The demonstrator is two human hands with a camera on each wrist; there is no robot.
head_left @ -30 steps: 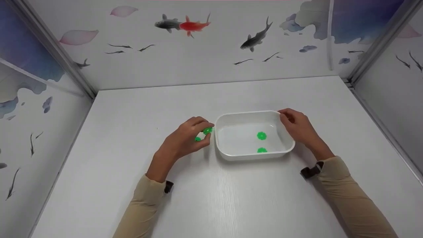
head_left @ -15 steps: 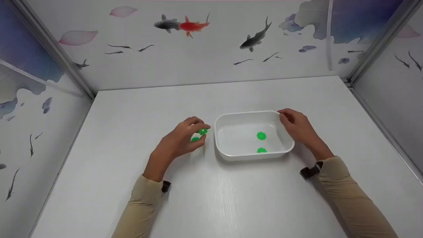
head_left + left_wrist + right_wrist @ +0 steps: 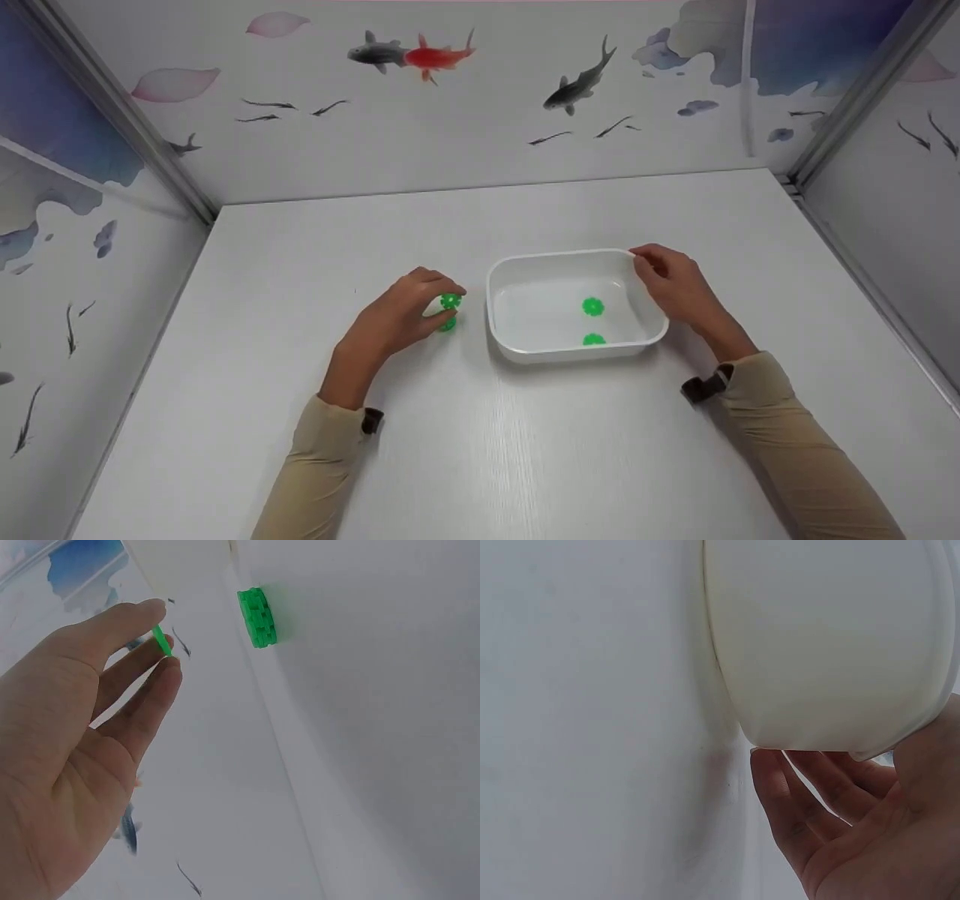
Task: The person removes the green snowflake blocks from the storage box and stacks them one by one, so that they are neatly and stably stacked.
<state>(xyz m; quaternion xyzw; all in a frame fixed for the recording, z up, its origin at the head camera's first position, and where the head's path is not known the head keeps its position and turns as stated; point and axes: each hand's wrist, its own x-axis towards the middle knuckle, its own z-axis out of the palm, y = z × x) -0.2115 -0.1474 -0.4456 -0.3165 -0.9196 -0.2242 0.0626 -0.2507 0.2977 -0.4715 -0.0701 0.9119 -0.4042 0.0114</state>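
Observation:
Between thumb and fingertips, my left hand (image 3: 397, 313) pinches a thin green flower-shaped disc (image 3: 450, 301), seen edge-on in the left wrist view as a green disc (image 3: 161, 640). Just below it in the head view, a short stack of similar green discs (image 3: 448, 325) stands on the table, partly hidden by the thumb. The left wrist view shows the layered stack (image 3: 257, 617) apart from the fingers. My right hand (image 3: 673, 283) holds the white rectangular tub (image 3: 504, 345) at its far right corner, fingers against the outer wall (image 3: 832, 675). Two green flower discs (image 3: 593, 307) lie inside the tub.
The white table (image 3: 450, 457) extends around the tub and the stack. Printed panels with fish (image 3: 577, 82) enclose the back and sides, joined by metal corner posts (image 3: 855, 97).
My left hand has drawn back left from the tub's rim with the pinched disc, now over the stack, which shows more below the thumb. The right hand and tub have stayed in place.

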